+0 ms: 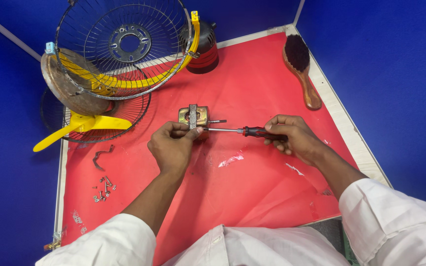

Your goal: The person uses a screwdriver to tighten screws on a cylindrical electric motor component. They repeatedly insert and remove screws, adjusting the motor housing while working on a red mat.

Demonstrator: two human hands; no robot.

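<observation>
A small brass-coloured fan motor block [199, 116] with a short shaft lies on the red mat [252, 187] at the centre. My left hand [173, 145] grips its near side, thumb and fingers closed around the metal frame. My right hand [292, 135] holds a screwdriver [242, 131] by its red and black handle. The shaft lies level and points left, its tip touching the motor block close to my left thumb.
A wire fan guard [124, 44] with a yellow rim leans at the back left over a rusty round base [67, 81], a yellow blade [82, 125] and a second grille. A red and black motor housing [204, 51], a wooden brush [301, 69], loose screws [103, 189] and a bent clip [100, 155] lie around.
</observation>
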